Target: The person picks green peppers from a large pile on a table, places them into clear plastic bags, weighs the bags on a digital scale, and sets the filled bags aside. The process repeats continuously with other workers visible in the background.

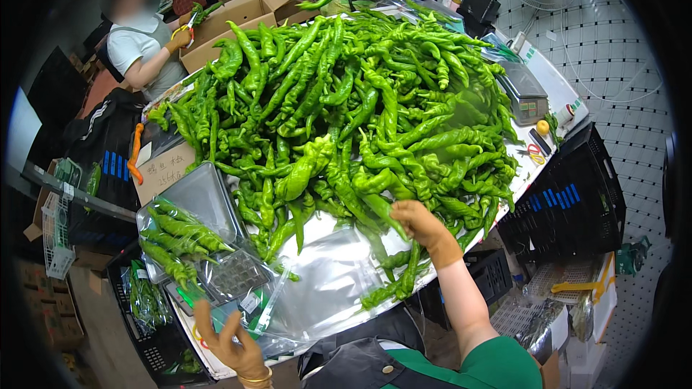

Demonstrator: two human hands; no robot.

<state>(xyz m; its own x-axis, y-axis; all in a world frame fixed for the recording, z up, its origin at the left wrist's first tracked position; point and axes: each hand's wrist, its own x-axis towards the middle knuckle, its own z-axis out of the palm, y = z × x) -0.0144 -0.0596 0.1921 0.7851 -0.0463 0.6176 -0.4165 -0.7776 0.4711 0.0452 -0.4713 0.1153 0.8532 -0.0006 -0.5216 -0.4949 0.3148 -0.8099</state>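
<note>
A large heap of long, wrinkled green peppers (pixel 339 94) covers most of the table. My right hand (pixel 422 227), in a tan glove, is at the near edge of the heap with its fingers closed on one green pepper (pixel 382 210). My left hand (pixel 231 342), gloved too, is held up at the near left with its fingers spread and nothing in them. Just beyond it, a digital scale (pixel 234 276) carries a clear bag of peppers (pixel 184 234). Flat clear plastic bags (pixel 324 281) lie on the table between my hands.
Another scale (pixel 520 86) stands at the right edge, near red scissors (pixel 535 155). Black crates (pixel 569 202) flank the table on the right; a crate (pixel 148 338) with bagged peppers is at the left. Across the table, one co-worker holds scissors (pixel 191 25), another handles peppers.
</note>
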